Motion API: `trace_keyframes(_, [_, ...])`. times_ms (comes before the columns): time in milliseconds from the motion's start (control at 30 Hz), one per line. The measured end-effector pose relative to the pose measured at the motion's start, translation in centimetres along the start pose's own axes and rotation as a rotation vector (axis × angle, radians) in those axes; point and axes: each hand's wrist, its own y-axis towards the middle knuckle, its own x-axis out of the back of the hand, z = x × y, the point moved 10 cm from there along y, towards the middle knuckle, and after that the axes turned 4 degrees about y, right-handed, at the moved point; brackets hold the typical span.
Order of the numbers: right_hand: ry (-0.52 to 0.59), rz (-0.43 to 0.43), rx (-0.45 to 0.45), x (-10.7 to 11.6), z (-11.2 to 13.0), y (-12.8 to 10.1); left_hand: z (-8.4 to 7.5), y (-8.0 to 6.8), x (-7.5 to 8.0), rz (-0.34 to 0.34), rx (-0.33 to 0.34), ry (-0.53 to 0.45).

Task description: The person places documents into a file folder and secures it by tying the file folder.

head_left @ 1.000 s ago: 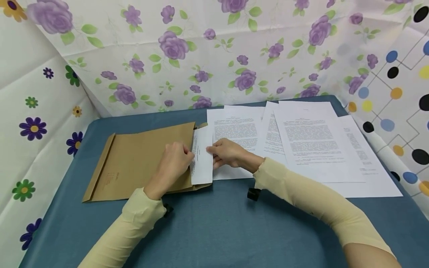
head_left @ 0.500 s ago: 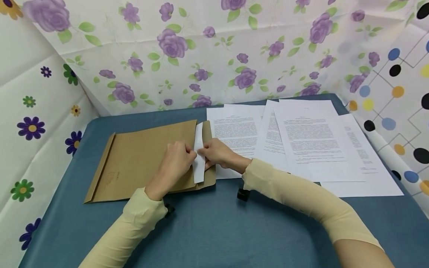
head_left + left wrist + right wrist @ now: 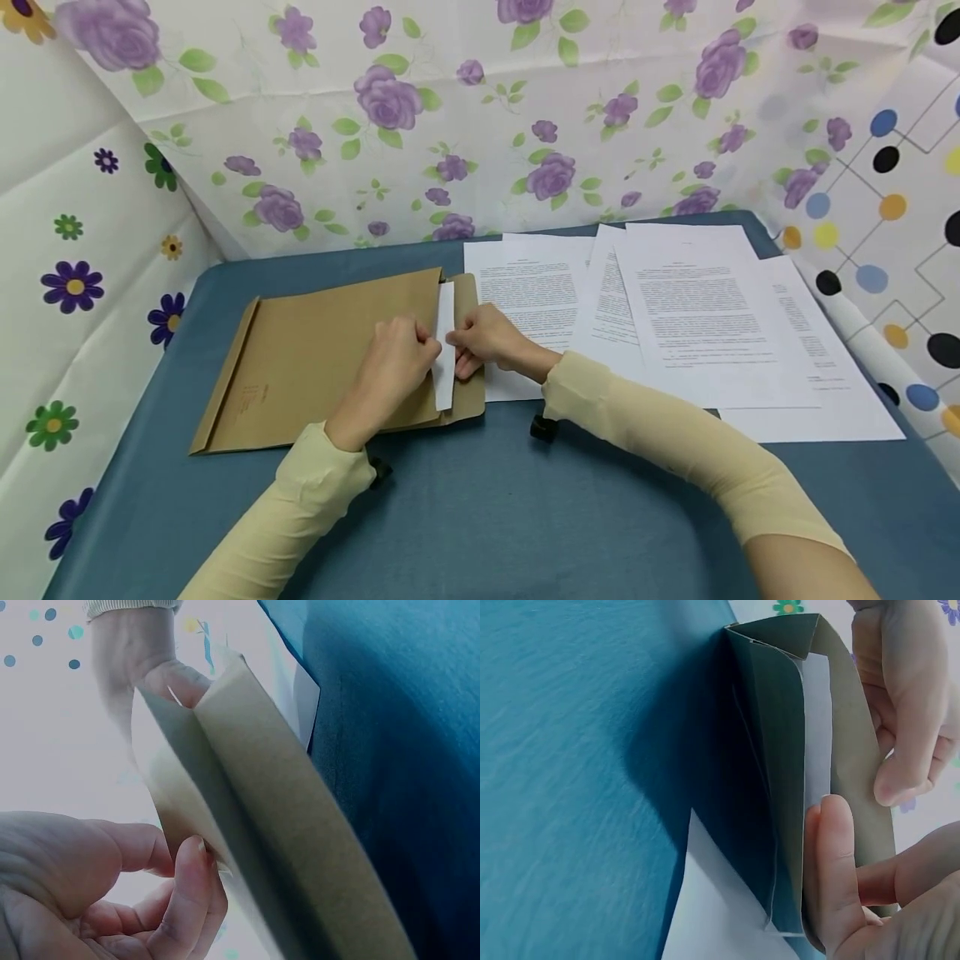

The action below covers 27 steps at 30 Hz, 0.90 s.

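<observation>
A brown paper envelope (image 3: pixel 315 358) lies on the left of the table, its mouth facing right and its flap (image 3: pixel 469 333) folded out. My left hand (image 3: pixel 397 358) pinches the upper edge of that mouth between thumb and fingers, holding it lifted. White paper (image 3: pixel 445 367) sits mostly inside, with a narrow strip showing at the mouth. My right hand (image 3: pixel 487 337) pinches the strip's outer edge. In the right wrist view, the paper (image 3: pixel 817 727) stands between the envelope's two walls, with the right hand's fingers (image 3: pixel 835 840) against it.
Several printed sheets (image 3: pixel 697 317) lie overlapping on the right of the blue-covered table (image 3: pixel 480 508). The nearest sheet (image 3: pixel 528 279) reaches the envelope's flap. A flowered cloth (image 3: pixel 510 108) hangs along the back edge, with patterned cloths at both sides.
The paper has slid left into the envelope, so the wide strip of a second ago is now narrow and the flap shows. My right hand moved left with it; the left hand stayed.
</observation>
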Motion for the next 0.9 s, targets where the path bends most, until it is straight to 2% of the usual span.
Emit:
trace_keyframes(267, [-0.005,0.030,0.046,-1.2,0.6,0.7,-0.2,-0.1,-0.1,0.001,-0.017,-0.012])
trace_keyframes(900, [0.007,0.036,0.018,-2.0,0.0,0.7,-0.2,0.0,-0.2,0.006,-0.018,-0.011])
